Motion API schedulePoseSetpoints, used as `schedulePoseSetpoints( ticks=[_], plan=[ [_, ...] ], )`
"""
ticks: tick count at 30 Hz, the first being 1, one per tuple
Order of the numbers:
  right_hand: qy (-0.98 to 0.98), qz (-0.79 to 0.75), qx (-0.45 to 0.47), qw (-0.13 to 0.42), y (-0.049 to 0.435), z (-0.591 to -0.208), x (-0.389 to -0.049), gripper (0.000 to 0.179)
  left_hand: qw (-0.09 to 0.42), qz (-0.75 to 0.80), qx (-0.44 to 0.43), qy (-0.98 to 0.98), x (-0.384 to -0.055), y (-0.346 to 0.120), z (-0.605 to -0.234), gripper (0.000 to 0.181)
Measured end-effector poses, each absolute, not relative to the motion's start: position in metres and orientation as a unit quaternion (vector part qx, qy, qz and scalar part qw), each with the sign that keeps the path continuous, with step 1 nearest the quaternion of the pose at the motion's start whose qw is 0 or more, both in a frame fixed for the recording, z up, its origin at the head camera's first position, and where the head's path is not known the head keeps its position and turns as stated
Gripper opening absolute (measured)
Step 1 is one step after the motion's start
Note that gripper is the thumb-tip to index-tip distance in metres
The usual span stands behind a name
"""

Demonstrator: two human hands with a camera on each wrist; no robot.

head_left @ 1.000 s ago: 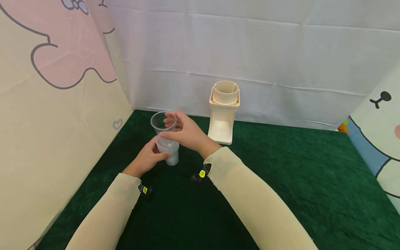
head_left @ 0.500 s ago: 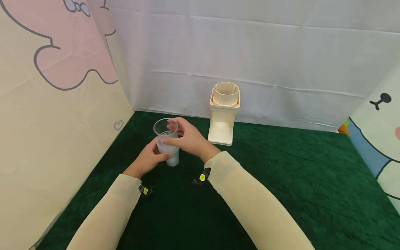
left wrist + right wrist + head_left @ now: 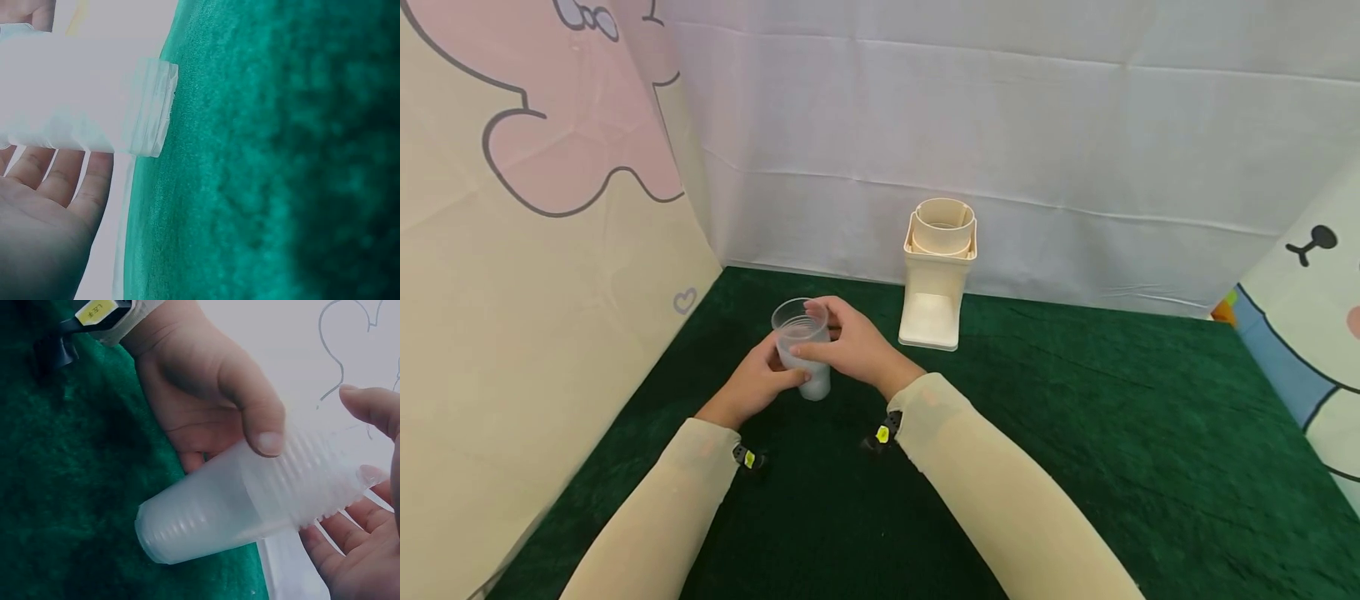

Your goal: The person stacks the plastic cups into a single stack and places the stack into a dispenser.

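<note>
In the head view, a stack of clear plastic cups [image 3: 815, 385] stands upright, nested into one another, left of centre on the green cloth. My left hand [image 3: 751, 385] grips the stack low on its left side, with the thumb across the front. My right hand [image 3: 857, 346] holds the top cup [image 3: 792, 321] near the rim, with the thumb in front and fingers at the far side. Several stacked rims [image 3: 306, 469] show in the right wrist view. The left wrist view shows the stack's base [image 3: 153, 106] close to the cloth.
A cream plastic holder [image 3: 936, 275] with a round tube at its top stands against the white back curtain [image 3: 1037, 125]. Printed cloth walls [image 3: 572, 275] close off the left and right sides. Green cloth [image 3: 1075, 417] covers the table.
My right hand has moved down, and the top cup has sunk deeper into the stack. The left hand has stayed in nearly the same place.
</note>
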State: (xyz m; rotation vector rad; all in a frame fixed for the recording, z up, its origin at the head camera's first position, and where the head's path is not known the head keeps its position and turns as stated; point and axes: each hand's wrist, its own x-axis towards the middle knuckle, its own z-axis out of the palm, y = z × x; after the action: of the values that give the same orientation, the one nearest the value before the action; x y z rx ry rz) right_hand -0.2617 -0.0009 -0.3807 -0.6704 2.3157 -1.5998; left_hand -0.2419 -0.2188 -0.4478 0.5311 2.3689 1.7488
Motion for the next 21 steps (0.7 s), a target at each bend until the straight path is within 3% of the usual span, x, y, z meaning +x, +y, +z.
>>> schedulePoseSetpoints(
  ticks=[21],
  plan=[
    [0.791, -0.559, -0.205, 0.138, 0.010, -0.402, -0.258, 0.070, 0.079, 0.572, 0.143, 0.804, -0.240, -0.216, -0.445, 0.070]
  ],
)
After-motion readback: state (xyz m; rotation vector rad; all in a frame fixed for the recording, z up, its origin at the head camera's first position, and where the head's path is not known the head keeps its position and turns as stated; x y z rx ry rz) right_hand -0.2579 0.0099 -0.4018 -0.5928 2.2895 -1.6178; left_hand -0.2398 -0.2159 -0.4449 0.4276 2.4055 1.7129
